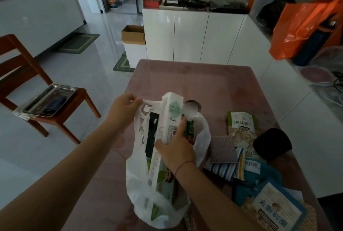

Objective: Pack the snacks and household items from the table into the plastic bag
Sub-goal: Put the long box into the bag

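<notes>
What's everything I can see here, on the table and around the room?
Plastic bag: one, white, table's near edge
Long carton: one, white-green, standing in bag
Snack packets: several, green and blue, table's right
Cloths: two, purple and striped, beside bag
Black roll: one, right
Table: one, pink
Chair: one, wooden, left, holding steel tray
Orange bag: one, right counter
Left hand: pinching bag handle
Right hand: gripping carton

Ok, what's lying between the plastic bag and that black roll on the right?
In the head view, a purple-grey sponge pad and a striped cloth lie between the plastic bag and the black roll.
</notes>
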`<state>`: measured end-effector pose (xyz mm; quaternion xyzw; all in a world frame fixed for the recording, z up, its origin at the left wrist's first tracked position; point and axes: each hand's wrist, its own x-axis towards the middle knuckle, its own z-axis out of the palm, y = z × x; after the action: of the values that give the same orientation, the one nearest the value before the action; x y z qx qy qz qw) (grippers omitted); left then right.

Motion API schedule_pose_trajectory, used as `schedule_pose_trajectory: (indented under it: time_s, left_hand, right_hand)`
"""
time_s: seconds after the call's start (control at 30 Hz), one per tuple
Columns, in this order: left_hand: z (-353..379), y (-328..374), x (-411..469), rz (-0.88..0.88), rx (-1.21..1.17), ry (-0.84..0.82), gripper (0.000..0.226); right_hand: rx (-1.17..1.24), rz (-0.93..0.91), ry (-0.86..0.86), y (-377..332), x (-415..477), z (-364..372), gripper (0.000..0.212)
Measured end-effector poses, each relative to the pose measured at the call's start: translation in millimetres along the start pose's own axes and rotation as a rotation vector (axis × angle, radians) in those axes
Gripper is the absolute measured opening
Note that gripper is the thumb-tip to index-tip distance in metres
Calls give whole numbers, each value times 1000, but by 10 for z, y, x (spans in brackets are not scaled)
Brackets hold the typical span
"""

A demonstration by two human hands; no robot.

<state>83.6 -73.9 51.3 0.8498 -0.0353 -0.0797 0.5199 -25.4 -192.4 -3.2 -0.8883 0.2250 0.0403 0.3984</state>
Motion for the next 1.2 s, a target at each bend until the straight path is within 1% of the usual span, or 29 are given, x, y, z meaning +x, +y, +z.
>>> schedule_pose_trajectory:
  time_s: [0.03,0.1,0.17,0.2,0.27,0.3,0.33,0.37,0.4,0.43,0.47,0.53,0.63,0.7,0.77,0.83,0.93,1.0,1.1,1.2]
  left_hand:
    - [-18,2,13,-7,47,-34,20]
    - [-44,-5,61,11,212,-103,18]
    - [-55,-6,123,79,424,-131,14]
    - [-41,1,143,115,532,-156,20]
    - [51,7,217,182,740,-214,50]
    - [133,-2,263,229,847,-219,60]
    - [234,-13,314,291,947,-206,61]
    - [334,-35,366,361,1012,-187,53]
    - [419,-44,407,418,1044,-175,38]
    - [485,-44,428,445,1049,-172,21]
    - [527,-49,445,455,1038,-179,12]
    - [569,-46,473,458,923,-153,12]
    - [605,30,562,419,621,-64,13]
    - [641,115,654,376,491,-33,19]
    - [650,213,717,378,405,-25,29]
    - [639,311,714,425,398,-53,31]
    - [638,402,655,506,479,-88,36]
    - [646,419,631,526,527,-86,38]
    - [640,430,657,503,508,-78,33]
    - [660,491,662,496,504,-70,36]
  right_hand:
    - [43,23,41,-1,65,-27,102]
    - [136,27,124,-30,179,-89,97]
    - [164,-5,127,-89,218,-117,96]
    - [166,-17,97,-120,187,-113,95]
    - [171,-52,31,-138,52,-40,97]
    - [156,-69,13,-129,-30,10,98]
    - [140,-83,9,-110,-106,51,99]
    - [127,-95,12,-76,-158,99,100]
    - [126,-108,17,-43,-196,136,102]
    - [137,-119,15,0,-218,174,103]
    - [150,-126,9,48,-232,211,104]
    - [167,-130,-16,110,-267,257,104]
    - [142,-129,-69,143,-349,258,100]
    - [106,-122,-91,142,-403,214,98]
    - [36,-107,-118,135,-413,173,99]
    - [-20,-73,-122,110,-347,128,101]
    - [-73,30,-29,86,-87,-26,105]
    - [-118,96,-15,49,79,-170,105]
    - [-122,128,-111,-96,155,-199,108]
    - [53,94,-211,-248,124,-43,111]
